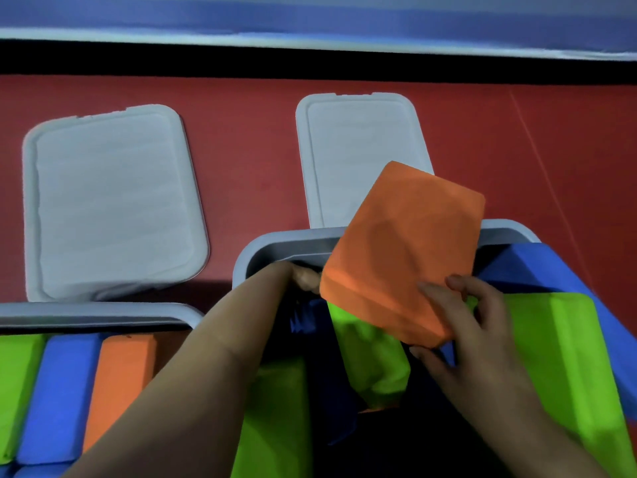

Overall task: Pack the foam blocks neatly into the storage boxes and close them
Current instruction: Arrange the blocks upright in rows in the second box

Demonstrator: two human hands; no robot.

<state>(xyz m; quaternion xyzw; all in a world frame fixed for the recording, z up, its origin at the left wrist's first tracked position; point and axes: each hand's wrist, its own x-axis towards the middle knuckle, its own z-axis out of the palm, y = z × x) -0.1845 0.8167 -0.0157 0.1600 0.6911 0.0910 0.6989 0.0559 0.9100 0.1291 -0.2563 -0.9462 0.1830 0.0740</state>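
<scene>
A red floor mat (248,150) carries two pale lids — the left lid (110,201) and the right lid (358,157) lying flat — and, nearer, the left storage box (96,313) and right storage box (275,246).

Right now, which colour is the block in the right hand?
Orange block, head view.

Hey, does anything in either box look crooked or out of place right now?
Yes. In the right grey plastic storage box, the blue foam block and green foam blocks sit tilted, and the orange foam block in both hands is askew. The left box's blocks stand in a tidy row.
</scene>
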